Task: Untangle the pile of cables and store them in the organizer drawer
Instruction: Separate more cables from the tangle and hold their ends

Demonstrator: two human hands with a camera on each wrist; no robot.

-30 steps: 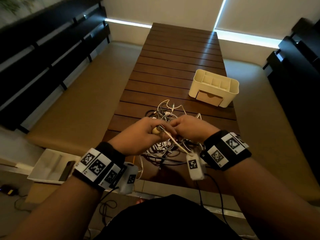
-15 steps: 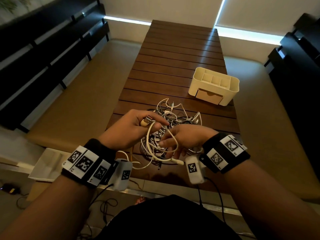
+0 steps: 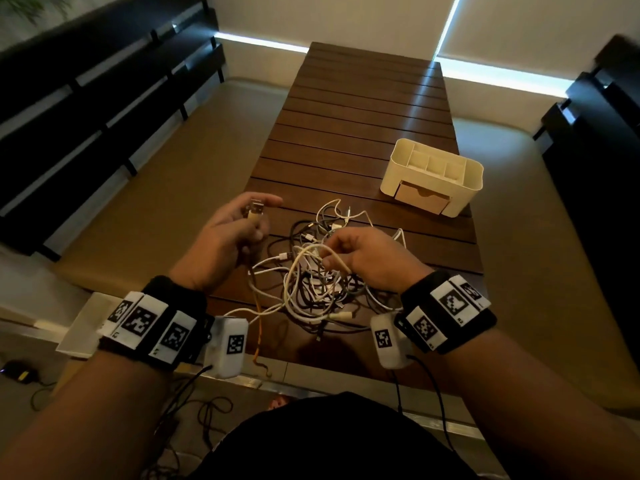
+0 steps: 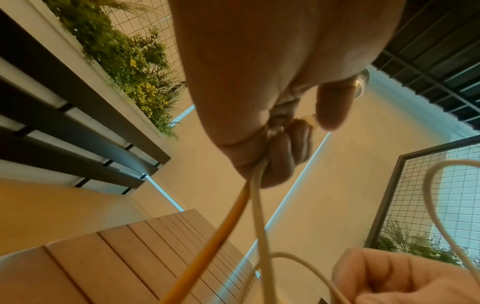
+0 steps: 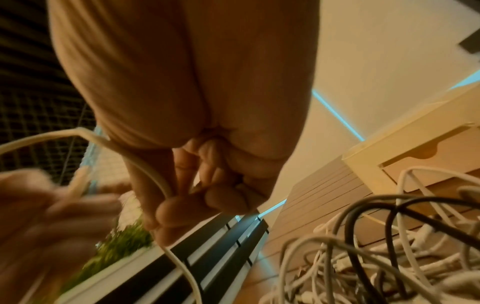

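A tangled pile of white, grey and black cables (image 3: 322, 271) lies on the near end of the slatted wooden table (image 3: 363, 109). My left hand (image 3: 242, 230) is raised left of the pile and grips a cream USB plug (image 3: 256, 213), with an orange cable (image 4: 213, 246) and a white cable (image 4: 259, 216) trailing down from the fist. My right hand (image 3: 360, 254) hovers over the pile and pinches a loop of white cable (image 5: 155, 176). The cream organizer (image 3: 433, 174) stands at the far right, its drawer (image 3: 422, 199) closed.
The table's near edge has a metal strip (image 3: 311, 386). A white tray (image 3: 79, 327) sits low at the left, and dark cables (image 3: 194, 410) lie on the floor below. Dark slatted benches (image 3: 86, 98) flank both sides. Tan floor surrounds the table.
My left hand has lifted the USB plug up and to the left, drawing its cable out of the pile. My right hand has shifted right while holding a white loop.
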